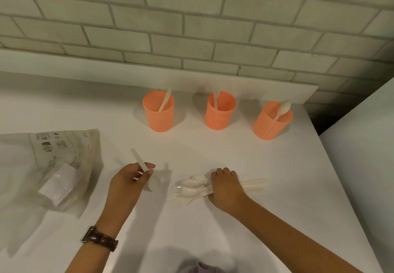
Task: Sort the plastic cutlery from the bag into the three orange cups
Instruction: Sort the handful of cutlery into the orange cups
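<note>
Partly hidden, a spoon [137, 158] is pinched by left hand [125, 184]; right hand [226, 189] clasps cutlery pile [191, 189].

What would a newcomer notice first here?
Three orange perforated cups stand in a row by the brick wall: the left cup holds a knife, the middle cup a fork, the right cup a spoon. Nearer, the left hand pinches a white spoon, and the right hand grips a pile of white cutlery on the counter.
</note>
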Demonstrator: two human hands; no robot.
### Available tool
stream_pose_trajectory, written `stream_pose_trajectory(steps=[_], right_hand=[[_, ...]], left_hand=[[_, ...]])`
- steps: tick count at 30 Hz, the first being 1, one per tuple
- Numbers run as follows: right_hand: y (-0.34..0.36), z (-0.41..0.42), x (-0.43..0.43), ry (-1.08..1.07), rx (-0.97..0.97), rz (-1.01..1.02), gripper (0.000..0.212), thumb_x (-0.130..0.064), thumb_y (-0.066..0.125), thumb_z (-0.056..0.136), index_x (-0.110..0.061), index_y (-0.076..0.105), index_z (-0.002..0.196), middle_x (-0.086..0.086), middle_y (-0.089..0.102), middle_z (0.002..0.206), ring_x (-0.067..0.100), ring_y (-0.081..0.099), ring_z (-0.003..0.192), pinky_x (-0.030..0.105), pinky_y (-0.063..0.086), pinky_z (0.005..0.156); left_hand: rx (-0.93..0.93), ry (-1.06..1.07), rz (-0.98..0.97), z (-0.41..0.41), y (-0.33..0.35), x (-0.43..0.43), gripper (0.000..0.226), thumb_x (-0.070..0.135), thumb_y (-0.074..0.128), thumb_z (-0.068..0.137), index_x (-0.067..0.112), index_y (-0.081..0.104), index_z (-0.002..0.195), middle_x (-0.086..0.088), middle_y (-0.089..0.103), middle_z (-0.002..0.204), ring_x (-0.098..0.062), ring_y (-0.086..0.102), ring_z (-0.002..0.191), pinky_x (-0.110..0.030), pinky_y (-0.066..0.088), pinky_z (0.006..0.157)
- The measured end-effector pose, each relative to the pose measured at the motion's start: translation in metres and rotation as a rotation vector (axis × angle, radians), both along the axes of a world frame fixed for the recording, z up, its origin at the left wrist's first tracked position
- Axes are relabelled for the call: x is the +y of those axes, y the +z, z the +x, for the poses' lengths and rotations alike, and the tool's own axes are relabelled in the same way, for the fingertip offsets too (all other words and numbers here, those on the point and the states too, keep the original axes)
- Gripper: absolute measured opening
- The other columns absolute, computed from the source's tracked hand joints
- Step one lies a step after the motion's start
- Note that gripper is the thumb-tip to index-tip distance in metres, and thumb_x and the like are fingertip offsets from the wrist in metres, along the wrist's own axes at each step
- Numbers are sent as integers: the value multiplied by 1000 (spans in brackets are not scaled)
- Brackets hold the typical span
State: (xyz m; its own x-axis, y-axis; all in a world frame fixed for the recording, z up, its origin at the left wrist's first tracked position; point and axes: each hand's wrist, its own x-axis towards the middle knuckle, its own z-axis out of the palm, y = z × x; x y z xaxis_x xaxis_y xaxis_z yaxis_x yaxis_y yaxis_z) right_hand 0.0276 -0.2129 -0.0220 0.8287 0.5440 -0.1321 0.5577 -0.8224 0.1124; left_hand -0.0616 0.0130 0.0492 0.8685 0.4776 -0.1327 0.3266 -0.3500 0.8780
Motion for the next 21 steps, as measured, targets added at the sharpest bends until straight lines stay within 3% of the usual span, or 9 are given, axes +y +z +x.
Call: stream_pose_trajectory(steps=[3,7,9,11,14,17,21], right_hand=[[-8,-2,-6,34,-83,26,42,-34,81,37,-15,67,71,-1,59,60,18,56,51,27,47,50],[-11,2,-16,69,-89,28,41,-23,81,43,-16,68,81,-3,61,64,16,58,53,26,48,54],[-8,5,-18,60,-46,62,42,-18,81,42,-15,63,80,-3,60,61,17,57,52,26,48,55],[4,10,-19,-13,43,149,39,-9,75,53,-11,58,87,3,62,66,24,60,58,31,47,62],[32,20,-22,-206,162,438,27,-1,55,78,-5,49,104,10,64,83,30,62,74,33,41,68],[66,25,-20,-407,257,851,25,-4,54,86,-6,43,108,3,56,82,20,55,70,33,44,65],[100,29,-16,-616,358,1417,11,-6,50,83,-11,41,89,6,42,71,13,44,57,29,41,56]], left_hand=[[-26,17,84,-3,3,7,18,25,61,88,42,67,84,5,52,70,-13,50,65,-12,39,59],[-33,36,-137,-4,8,13,15,23,60,89,32,72,89,9,63,54,-6,52,44,-7,44,49],[-26,49,-340,-3,10,15,15,13,59,89,17,73,93,5,69,66,-10,62,49,-15,53,52],[-41,16,-513,-4,12,16,22,3,54,90,14,73,95,-4,71,76,-20,70,66,-21,58,60],[-60,-38,-630,-8,12,18,37,-8,42,92,12,72,100,-9,72,92,-25,70,87,-26,59,75],[-35,-41,-735,-10,10,20,40,-5,34,93,7,69,108,-14,70,104,-31,67,96,-34,57,84],[-55,-6,-697,-7,9,12,27,4,44,95,7,69,105,-12,71,100,-28,69,85,-28,60,73]])
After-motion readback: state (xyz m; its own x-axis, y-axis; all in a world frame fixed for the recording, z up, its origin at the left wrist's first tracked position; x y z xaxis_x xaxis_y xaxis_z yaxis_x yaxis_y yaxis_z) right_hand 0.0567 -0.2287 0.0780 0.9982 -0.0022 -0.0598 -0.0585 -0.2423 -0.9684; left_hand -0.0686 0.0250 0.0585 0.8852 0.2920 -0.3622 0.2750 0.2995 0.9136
